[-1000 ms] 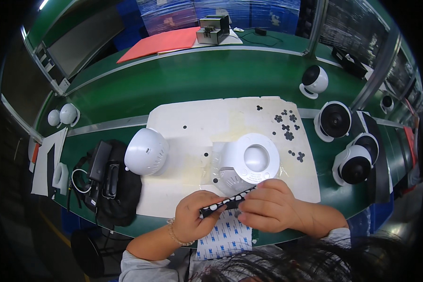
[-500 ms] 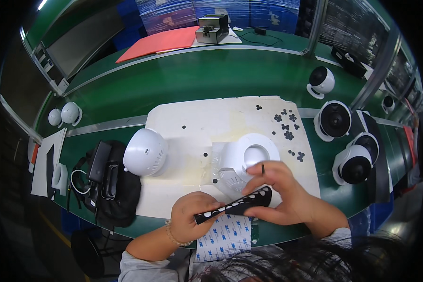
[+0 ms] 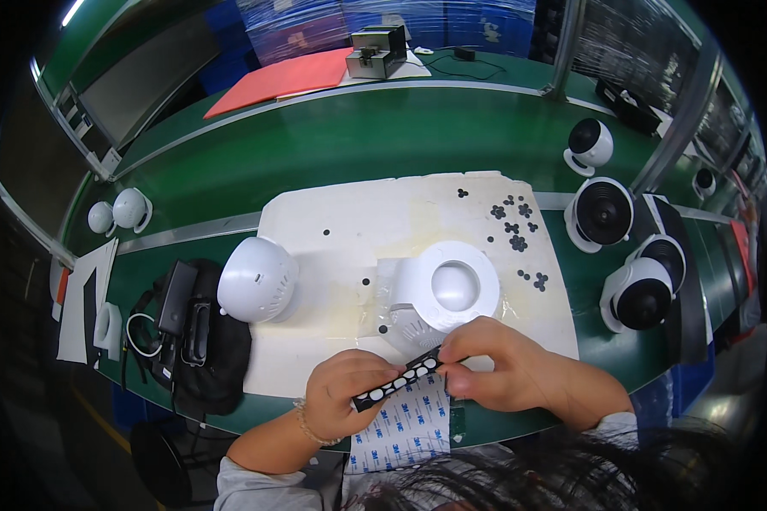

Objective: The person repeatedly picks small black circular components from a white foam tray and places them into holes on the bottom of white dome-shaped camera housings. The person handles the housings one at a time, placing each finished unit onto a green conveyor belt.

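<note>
A narrow black strip with a row of white round spots (image 3: pixel 398 385) is stretched at a slant between my hands, low over the bench's near edge. My left hand (image 3: pixel 343 387) is closed on its lower left end, thumb along the top. Fingers and thumb of my right hand (image 3: pixel 507 368) pinch the upper right end and partly hide it. Just beyond lies a white ring-shaped base (image 3: pixel 481 266) of a rounded device, turned face up on clear plastic. Beneath the strip, a white sheet with blue print (image 3: pixel 400 434) hangs over the edge.
A white rounded device (image 3: pixel 258 279) stands left on the cream board (image 3: pixel 315 358). Small black discs (image 3: pixel 517 244) lie at the board's upper right. White devices with black fronts (image 3: pixel 601 213) stand right. A black bag (image 3: pixel 222 366) with dark gadgets sits left.
My right hand has come down and left onto the strip's right end. Before, its raised index finger carried a small black piece, now out of sight. My left hand keeps its hold.
</note>
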The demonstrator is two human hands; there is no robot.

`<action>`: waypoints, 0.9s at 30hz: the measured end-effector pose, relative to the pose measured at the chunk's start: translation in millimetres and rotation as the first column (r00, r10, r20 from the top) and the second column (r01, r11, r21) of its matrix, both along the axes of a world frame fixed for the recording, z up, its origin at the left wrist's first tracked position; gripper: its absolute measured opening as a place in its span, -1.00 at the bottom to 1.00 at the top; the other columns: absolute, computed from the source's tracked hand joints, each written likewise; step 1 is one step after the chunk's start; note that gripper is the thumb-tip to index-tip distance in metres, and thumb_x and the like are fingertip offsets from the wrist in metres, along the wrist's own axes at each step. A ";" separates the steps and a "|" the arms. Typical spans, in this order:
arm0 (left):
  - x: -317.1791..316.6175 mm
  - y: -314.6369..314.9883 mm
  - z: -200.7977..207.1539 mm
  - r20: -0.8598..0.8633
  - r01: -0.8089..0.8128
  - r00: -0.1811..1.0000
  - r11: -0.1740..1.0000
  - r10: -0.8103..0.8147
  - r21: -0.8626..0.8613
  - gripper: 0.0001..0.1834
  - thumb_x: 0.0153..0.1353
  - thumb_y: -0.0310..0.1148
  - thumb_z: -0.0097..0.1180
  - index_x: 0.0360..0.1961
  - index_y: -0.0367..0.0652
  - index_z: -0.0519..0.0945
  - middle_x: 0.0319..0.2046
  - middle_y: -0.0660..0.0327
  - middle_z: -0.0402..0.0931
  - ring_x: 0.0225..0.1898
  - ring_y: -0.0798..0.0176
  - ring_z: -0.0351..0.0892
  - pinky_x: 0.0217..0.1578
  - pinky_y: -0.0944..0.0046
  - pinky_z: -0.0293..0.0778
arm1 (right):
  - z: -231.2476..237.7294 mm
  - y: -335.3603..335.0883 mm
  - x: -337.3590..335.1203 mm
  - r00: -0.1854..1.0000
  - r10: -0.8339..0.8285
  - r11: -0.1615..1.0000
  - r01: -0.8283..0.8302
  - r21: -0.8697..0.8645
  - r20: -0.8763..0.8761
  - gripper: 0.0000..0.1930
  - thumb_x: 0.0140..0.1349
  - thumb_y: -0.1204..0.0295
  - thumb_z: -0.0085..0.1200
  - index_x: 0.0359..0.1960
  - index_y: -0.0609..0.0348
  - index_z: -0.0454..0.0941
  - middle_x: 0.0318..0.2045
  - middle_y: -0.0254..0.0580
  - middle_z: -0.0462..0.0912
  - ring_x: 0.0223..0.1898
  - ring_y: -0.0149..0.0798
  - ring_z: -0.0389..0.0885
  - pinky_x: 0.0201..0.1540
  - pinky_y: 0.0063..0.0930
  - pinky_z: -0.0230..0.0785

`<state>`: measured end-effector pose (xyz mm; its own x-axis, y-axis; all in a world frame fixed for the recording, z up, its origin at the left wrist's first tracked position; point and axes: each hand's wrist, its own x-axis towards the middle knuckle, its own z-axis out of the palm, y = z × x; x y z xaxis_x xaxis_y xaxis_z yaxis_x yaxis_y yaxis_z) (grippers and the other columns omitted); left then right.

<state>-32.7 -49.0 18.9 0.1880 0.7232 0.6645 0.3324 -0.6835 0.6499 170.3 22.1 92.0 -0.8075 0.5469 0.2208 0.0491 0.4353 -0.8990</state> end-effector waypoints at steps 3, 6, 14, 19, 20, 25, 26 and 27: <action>-1.6 1.0 1.2 -0.017 0.019 1.000 1.000 -0.019 0.001 -0.62 -0.27 -0.60 0.15 -0.28 -0.24 0.52 -0.31 0.11 0.56 -0.37 0.10 0.55 -0.33 0.24 0.46 | -3.9 3.9 4.2 0.998 0.067 0.993 -0.068 0.097 0.016 -0.72 0.03 0.25 0.13 -0.40 0.23 0.48 -0.71 -0.28 0.27 -0.66 -0.27 0.30 -0.60 -0.48 0.11; -2.4 1.1 -0.4 -0.022 0.015 1.000 1.000 -0.015 0.001 -0.60 -0.28 -0.60 0.13 -0.27 -0.24 0.51 -0.31 0.09 0.56 -0.36 0.09 0.55 -0.33 0.24 0.47 | -21.4 8.0 4.7 0.971 0.209 0.880 -0.135 0.455 -0.117 -0.73 -0.02 0.38 0.15 -0.24 0.08 0.50 -0.62 -0.29 0.30 -0.65 -0.30 0.32 -0.61 -0.49 0.13; -1.3 3.3 0.4 -0.028 0.028 0.999 0.999 -0.028 0.033 -0.57 -0.30 -0.62 0.11 -0.25 -0.25 0.50 -0.32 0.08 0.56 -0.37 0.09 0.55 -0.35 0.23 0.47 | -42.8 8.1 -3.5 0.916 0.131 0.758 0.155 0.634 -0.380 -0.65 -0.02 0.49 0.10 -0.11 0.02 0.48 -0.57 -0.30 0.29 -0.64 -0.31 0.32 -0.61 -0.49 0.15; -3.5 2.6 -1.4 -0.040 0.036 0.999 0.998 -0.034 0.050 -0.57 -0.32 -0.62 0.11 -0.26 -0.25 0.50 -0.32 0.08 0.56 -0.38 0.09 0.55 -0.35 0.23 0.47 | -19.3 2.2 4.1 0.979 0.105 0.946 -0.044 0.322 -0.173 -0.70 0.01 0.47 0.08 -0.15 0.07 0.49 -0.61 -0.30 0.30 -0.63 -0.30 0.29 -0.62 -0.47 0.11; -3.2 2.7 -2.3 -0.030 0.035 0.999 0.998 -0.034 0.054 -0.57 -0.33 -0.62 0.11 -0.26 -0.25 0.50 -0.33 0.08 0.56 -0.38 0.08 0.54 -0.35 0.23 0.47 | -25.5 5.2 4.3 0.970 0.151 0.893 -0.051 0.447 -0.191 -0.71 0.01 0.47 0.08 -0.16 0.07 0.49 -0.61 -0.29 0.31 -0.63 -0.30 0.30 -0.62 -0.47 0.11; -3.2 5.3 -4.1 -0.019 0.052 0.999 0.997 -0.051 0.064 -0.56 -0.35 -0.63 0.09 -0.27 -0.26 0.49 -0.34 0.07 0.56 -0.38 0.08 0.54 -0.34 0.23 0.46 | -26.5 7.7 6.9 0.958 0.227 0.847 -0.106 0.521 -0.175 -0.72 0.02 0.49 0.07 -0.17 0.07 0.49 -0.58 -0.28 0.36 -0.62 -0.32 0.31 -0.60 -0.48 0.15; -3.1 6.0 -4.4 -0.010 0.058 0.998 0.996 -0.058 0.064 -0.55 -0.35 -0.64 0.09 -0.27 -0.26 0.49 -0.35 0.07 0.56 -0.38 0.08 0.54 -0.34 0.23 0.46 | -27.4 7.0 7.7 0.954 0.251 0.857 -0.140 0.496 -0.164 -0.73 0.02 0.50 0.07 -0.18 0.07 0.49 -0.55 -0.27 0.37 -0.61 -0.33 0.31 -0.59 -0.49 0.17; -3.9 6.1 -4.2 -0.021 0.064 0.998 0.996 -0.063 0.057 -0.57 -0.34 -0.65 0.10 -0.27 -0.26 0.48 -0.32 0.06 0.55 -0.37 0.09 0.54 -0.33 0.24 0.46 | -28.3 6.8 8.5 0.951 0.270 0.851 -0.161 0.500 -0.153 -0.72 0.02 0.50 0.06 -0.17 0.07 0.49 -0.51 -0.26 0.38 -0.60 -0.33 0.32 -0.57 -0.50 0.19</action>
<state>-36.5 -42.9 14.7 0.2451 0.6702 0.7006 0.2993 -0.7396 0.6028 178.8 28.9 63.7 -0.7973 0.1483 0.5851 -0.2616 0.7886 -0.5564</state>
